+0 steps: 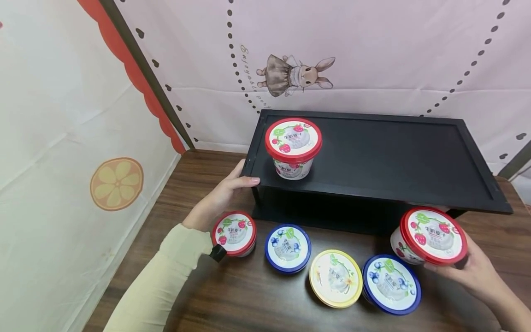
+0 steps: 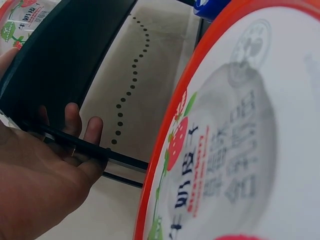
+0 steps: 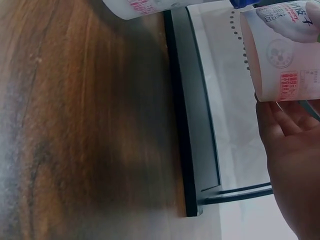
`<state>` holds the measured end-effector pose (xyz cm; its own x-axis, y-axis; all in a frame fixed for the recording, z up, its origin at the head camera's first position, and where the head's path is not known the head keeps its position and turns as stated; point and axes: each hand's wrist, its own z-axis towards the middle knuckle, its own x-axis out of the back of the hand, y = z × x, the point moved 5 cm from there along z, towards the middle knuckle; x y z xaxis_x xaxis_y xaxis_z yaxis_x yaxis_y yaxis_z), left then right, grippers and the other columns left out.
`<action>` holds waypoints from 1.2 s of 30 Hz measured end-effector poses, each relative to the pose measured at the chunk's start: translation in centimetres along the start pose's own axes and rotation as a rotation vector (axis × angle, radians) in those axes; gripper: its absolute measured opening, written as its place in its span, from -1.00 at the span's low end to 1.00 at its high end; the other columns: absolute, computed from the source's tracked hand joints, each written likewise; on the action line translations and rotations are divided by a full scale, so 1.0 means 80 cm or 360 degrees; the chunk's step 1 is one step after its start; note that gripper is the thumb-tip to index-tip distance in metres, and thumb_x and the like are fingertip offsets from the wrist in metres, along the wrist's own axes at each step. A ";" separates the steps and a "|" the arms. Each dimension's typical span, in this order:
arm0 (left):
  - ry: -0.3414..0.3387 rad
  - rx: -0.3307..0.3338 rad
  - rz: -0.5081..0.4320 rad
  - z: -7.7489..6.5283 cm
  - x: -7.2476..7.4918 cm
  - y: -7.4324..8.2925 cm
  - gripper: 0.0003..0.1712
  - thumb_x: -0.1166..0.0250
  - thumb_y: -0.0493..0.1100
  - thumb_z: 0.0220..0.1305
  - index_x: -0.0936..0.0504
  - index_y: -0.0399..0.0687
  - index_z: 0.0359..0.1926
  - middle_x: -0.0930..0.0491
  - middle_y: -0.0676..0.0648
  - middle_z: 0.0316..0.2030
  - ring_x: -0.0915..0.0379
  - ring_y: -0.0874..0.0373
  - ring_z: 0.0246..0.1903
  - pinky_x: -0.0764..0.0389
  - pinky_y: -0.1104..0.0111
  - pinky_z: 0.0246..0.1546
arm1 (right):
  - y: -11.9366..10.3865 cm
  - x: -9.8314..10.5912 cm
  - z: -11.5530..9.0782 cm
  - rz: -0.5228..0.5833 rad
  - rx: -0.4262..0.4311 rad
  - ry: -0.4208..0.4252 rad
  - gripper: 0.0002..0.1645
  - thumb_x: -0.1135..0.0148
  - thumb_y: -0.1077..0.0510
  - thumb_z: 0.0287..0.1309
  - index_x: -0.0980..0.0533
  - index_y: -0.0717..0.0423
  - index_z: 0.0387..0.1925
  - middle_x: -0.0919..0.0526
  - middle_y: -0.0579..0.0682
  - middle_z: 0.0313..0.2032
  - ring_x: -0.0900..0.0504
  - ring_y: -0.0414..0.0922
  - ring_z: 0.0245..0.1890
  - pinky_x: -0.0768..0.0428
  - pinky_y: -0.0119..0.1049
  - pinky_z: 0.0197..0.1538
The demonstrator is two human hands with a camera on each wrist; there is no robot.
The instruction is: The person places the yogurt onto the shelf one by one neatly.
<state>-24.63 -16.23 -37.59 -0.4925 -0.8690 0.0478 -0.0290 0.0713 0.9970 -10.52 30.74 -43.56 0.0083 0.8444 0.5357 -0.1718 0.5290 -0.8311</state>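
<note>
My left hand [image 1: 221,193] grips the left end of a black two-level shelf [image 1: 386,157], thumb on top and fingers round the edge. In the left wrist view its fingers [image 2: 73,120] curl past the shelf's side bar. My right hand [image 1: 473,272] holds a red-lidded strawberry yogurt cup [image 1: 433,235], tilted, in front of the shelf's right front edge. The right wrist view shows that cup [image 3: 290,55] raised above the table. Another red-lidded cup [image 1: 293,147] stands on the shelf's top at the left.
On the brown wooden table [image 1: 257,295] before the shelf stand a red-lidded cup [image 1: 234,234], a blue-lidded cup [image 1: 288,249], a yellow-lidded cup [image 1: 336,278] and another blue-lidded cup [image 1: 392,284]. Behind the shelf hangs a pale printed cloth [image 1: 373,55].
</note>
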 end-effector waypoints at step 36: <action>0.0014 -0.0026 0.0001 0.001 -0.002 -0.001 -0.27 -0.10 -0.05 0.31 -0.07 0.10 0.46 -0.14 -0.07 0.32 0.02 0.00 0.30 0.08 -0.10 0.32 | -0.028 -0.003 0.003 0.0117 0.0154 0.0068 0.26 -0.41 0.62 -0.28 -0.09 0.04 0.47 -0.37 -0.29 0.17 -0.36 -0.35 0.09 -0.46 -0.63 -0.11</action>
<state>-24.63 -16.07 -37.71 -0.4850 -0.8732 0.0488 -0.0144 0.0638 0.9979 -10.40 29.33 -41.75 0.0336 0.8844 0.4656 -0.2676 0.4568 -0.8484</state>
